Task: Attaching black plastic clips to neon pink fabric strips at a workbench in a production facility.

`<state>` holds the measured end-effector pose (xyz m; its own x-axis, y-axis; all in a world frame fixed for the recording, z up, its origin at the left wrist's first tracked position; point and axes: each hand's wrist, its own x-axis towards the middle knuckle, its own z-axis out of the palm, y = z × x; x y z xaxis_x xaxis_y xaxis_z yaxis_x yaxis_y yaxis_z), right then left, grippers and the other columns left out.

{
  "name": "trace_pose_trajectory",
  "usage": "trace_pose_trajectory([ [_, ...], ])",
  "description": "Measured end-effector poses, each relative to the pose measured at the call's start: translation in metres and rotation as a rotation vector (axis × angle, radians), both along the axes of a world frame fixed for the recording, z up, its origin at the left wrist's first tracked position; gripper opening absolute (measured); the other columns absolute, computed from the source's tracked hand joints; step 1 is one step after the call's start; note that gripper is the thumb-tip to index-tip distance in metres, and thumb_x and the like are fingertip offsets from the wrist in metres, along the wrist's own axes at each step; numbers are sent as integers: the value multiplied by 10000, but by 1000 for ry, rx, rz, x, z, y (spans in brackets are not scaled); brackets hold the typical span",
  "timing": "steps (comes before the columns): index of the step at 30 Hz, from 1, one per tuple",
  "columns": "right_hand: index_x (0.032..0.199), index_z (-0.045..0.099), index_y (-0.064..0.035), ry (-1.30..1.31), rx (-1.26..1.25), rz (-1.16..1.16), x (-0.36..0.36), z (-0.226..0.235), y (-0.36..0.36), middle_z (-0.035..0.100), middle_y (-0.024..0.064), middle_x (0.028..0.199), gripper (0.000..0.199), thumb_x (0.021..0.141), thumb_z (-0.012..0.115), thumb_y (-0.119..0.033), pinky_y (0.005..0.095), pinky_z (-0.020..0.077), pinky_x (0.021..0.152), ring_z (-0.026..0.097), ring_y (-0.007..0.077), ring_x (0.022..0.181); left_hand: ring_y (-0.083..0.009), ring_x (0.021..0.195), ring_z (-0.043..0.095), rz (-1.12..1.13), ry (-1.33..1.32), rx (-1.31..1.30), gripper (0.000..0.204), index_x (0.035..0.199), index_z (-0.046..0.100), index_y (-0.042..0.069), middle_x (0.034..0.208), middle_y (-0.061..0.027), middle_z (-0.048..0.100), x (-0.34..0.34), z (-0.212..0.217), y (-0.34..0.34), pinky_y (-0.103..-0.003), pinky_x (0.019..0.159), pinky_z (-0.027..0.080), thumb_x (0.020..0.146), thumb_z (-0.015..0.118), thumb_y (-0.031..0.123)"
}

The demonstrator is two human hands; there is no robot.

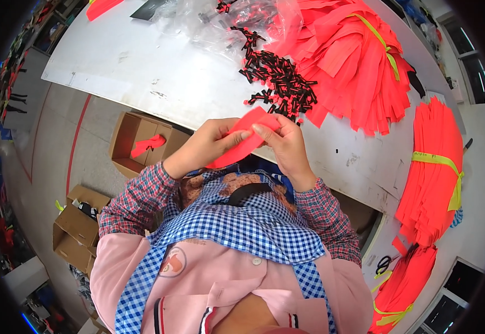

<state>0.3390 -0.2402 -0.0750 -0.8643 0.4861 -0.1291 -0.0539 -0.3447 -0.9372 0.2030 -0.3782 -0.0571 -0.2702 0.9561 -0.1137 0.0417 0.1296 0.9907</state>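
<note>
Both my hands meet at the table's near edge around one coral-red fabric strip. My left hand pinches it between thumb and fingers, and a rounded end of the strip hangs below that hand. Opposite it, my right hand grips the strip with the thumb pressed on top. Part of the fabric stands up between the hands, bent over the fingertips. Just beyond them lies a heap of small black pieces with red ends. What the curled fingers cover underneath is hidden.
A large fanned bundle of coral strips tied with yellow-green tape lies beyond. More tied bundles sit at the right, near black scissors. Clear plastic bags are at the back. An open cardboard box holding a red piece stands left, below the table.
</note>
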Motion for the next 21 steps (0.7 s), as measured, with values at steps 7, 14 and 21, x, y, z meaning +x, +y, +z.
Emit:
trace_pose_trajectory([
  [7, 925, 626, 20, 5, 467, -66, 8, 9, -11, 630, 17, 748, 175, 888, 623, -151, 218, 446, 578, 554, 47, 664, -94, 818, 566, 166, 163, 89, 276, 1136, 601, -5, 934, -57, 631, 22, 25, -2, -242, 718, 470, 942, 559, 186],
  [14, 829, 596, 8, 109, 681, -30, 17, 29, -12, 548, 63, 629, 227, 919, 549, -195, 247, 386, 477, 498, 75, 551, -153, 654, 566, 179, 463, 212, 158, 1010, 656, 2, 747, -86, 588, 30, 48, -4, -267, 595, 440, 889, 597, 86],
  [21, 786, 560, -18, 157, 452, -92, 9, 6, -30, 496, -8, 592, 227, 943, 489, -166, 226, 313, 441, 409, 40, 506, -195, 629, 595, 237, 761, 325, 201, 1016, 661, 14, 744, -105, 595, 36, 33, -3, -277, 557, 468, 821, 645, 60],
])
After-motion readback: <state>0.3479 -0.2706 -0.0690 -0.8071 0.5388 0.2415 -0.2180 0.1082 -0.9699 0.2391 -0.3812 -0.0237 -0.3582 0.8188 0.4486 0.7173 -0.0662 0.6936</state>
